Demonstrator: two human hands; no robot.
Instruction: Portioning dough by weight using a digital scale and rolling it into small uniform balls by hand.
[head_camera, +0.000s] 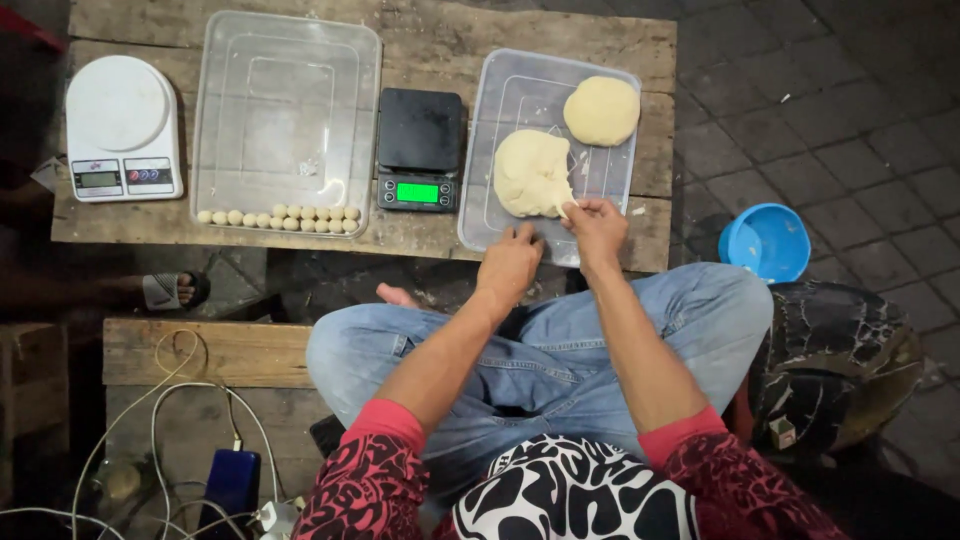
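Note:
A pale lump of dough (531, 172) lies in a clear plastic tray (500, 235) on a low wooden table (440, 40), with a round dough ball (601, 110) beyond it. My right hand (598, 226) pinches a small piece off the lump's near edge. My left hand (510, 265) rests on the tray's near rim, fingers curled, holding nothing that I can see.
A black scale (420, 148) with a green display stands left of the tray. Further left, a second clear tray (285, 110) holds a row of several small dough balls (280, 217), next to a white scale (122, 125). A blue bowl (766, 241) sits on the paving at right.

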